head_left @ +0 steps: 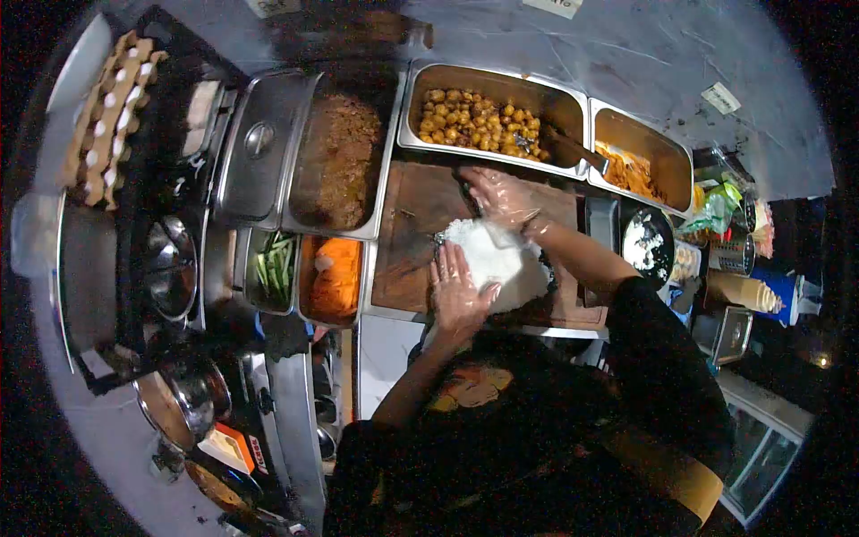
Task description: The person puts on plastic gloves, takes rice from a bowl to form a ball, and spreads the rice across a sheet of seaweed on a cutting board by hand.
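A flattened mound of white rice [489, 254] lies on a dark wooden board [407, 215]. Dark sheet edges seem to show beside the rice. My left hand [459, 294], in a clear plastic glove, rests flat against the near left part of the rice, fingers pointing away and thumb spread. At the far edge, my right hand [503, 199], also gloved, lies with fingers stretched toward the upper left, its palm side next to the rice. Neither hand has its fingers wrapped round anything.
Beyond the board are metal trays of small round brown food [474, 121] and orange food [631, 170]. Leftward are brown minced food [344, 157], green strips [275, 268], orange shreds [337, 277] and an egg carton [112, 125]. A rice pot [646, 248] stands at right.
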The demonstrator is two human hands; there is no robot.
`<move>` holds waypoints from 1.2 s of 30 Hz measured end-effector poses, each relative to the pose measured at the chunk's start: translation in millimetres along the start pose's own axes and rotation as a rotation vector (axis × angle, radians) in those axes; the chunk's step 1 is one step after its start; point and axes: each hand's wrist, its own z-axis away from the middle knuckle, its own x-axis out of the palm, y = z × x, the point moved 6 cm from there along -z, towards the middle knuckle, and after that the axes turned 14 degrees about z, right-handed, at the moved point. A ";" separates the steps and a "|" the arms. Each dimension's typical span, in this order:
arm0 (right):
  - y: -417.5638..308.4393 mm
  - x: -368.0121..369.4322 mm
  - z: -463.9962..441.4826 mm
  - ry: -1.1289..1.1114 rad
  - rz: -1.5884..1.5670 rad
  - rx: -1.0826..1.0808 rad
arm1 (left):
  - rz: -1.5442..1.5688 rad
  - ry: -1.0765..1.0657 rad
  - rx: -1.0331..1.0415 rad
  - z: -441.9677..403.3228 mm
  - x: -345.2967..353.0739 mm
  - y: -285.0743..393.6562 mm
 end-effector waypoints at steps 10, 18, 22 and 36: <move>-34.7 60.1 9.3 -0.115 0.137 -0.872 | -0.094 0.202 -0.095 -16.3 -9.0 6.8; -20.1 44.6 9.3 -0.307 -0.323 -0.743 | -0.106 0.313 -0.053 -14.7 -16.4 13.5; -6.9 60.9 14.2 -0.060 0.250 -1.086 | -0.112 0.307 -0.045 -14.8 -17.1 14.7; 52.3 54.2 46.1 -0.168 0.316 -0.993 | -0.068 0.295 -0.074 -15.0 -14.2 12.1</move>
